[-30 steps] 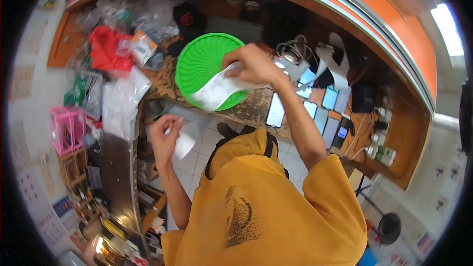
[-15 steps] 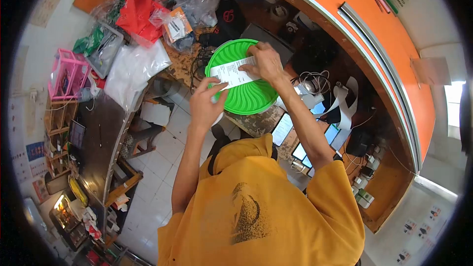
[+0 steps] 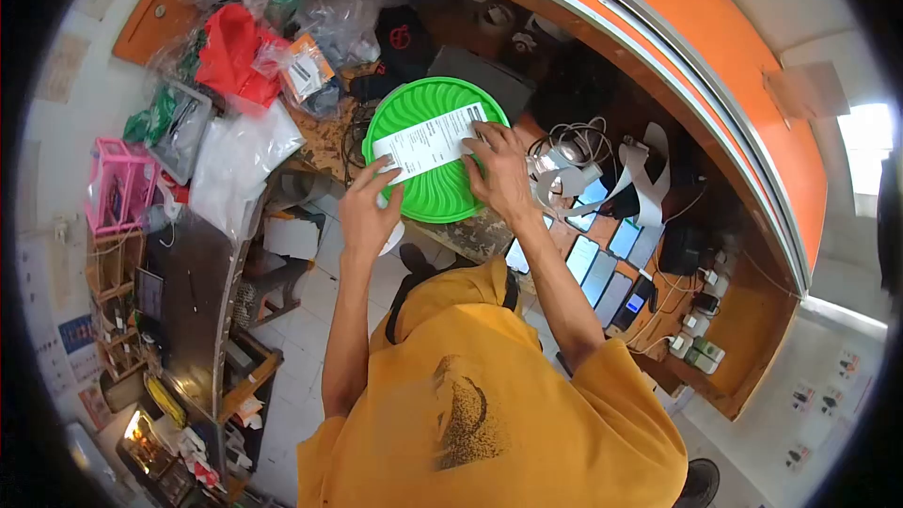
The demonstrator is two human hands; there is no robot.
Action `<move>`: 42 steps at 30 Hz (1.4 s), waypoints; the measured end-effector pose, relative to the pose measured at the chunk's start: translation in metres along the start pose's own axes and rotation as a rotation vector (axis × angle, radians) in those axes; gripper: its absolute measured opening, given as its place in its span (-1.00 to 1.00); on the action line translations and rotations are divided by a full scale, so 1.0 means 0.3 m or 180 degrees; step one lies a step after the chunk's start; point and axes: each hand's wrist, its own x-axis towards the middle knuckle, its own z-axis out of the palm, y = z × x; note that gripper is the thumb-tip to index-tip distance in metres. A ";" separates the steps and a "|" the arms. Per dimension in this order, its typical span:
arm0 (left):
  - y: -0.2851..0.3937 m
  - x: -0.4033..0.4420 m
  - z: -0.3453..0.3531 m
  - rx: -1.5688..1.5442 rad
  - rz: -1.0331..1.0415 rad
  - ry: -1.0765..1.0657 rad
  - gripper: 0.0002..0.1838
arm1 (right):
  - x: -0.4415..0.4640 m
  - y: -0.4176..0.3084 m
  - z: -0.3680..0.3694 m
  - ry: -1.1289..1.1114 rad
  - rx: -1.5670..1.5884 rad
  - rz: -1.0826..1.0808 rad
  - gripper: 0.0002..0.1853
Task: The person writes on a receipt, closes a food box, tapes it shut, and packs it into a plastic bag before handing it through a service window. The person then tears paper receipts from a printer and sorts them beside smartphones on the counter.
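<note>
A white printed paper slip point(image 3: 423, 145) lies at a slant across a round green plastic tray point(image 3: 437, 196) with wavy ridges. At the slip's lower left end, the fingertips of my left hand point(image 3: 369, 212) grip it near the tray's rim. My right hand point(image 3: 501, 174) has its fingers bent over the slip's right end, with the thumb just below its edge. Both hands touch the slip, and its middle shows between them. Whether the slip is stuck to the tray I cannot tell.
Several phones point(image 3: 580, 259) lie on the worn wooden desk to the right, beside cables and a curling white paper strip point(image 3: 649, 169). Power adapters point(image 3: 694, 325) line its right end. At the back left are a red plastic bag point(image 3: 235, 56) and clear bags. A pink rack point(image 3: 120, 186) stands far left.
My right hand has moved down and back toward the slip's right edge, uncovering more print. Tray and slip sit slightly further left in view. My left hand stays at the slip's left end.
</note>
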 end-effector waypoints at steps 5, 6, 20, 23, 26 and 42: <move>0.023 -0.070 -0.132 -0.0686 -0.0188 0.0129 -0.72 | -0.044 -0.038 -0.024 0.0287 0.0095 0.0231 -0.76; 0.019 -0.104 -0.178 -0.0894 -0.0212 0.0103 -0.72 | -0.054 -0.073 -0.033 0.0359 0.0129 0.0336 -0.75; -0.008 -0.289 -0.229 -0.2351 -0.1245 -0.1294 -0.74 | -0.048 -0.213 -0.195 -0.0682 0.2489 0.1376 -0.76; -0.005 -0.280 -0.258 -0.2066 -0.1265 -0.1259 -0.84 | -0.035 -0.108 -0.311 -0.0611 0.1713 0.1637 -0.84; 0.002 -0.242 -0.263 -0.2077 -0.1029 -0.1209 -0.81 | -0.019 -0.185 -0.408 -0.0696 0.0236 0.1550 -0.72; 0.127 -0.215 -0.258 -0.0857 0.0826 -0.0752 -0.96 | -0.103 -0.442 -0.196 -0.1869 0.1307 0.0289 -0.80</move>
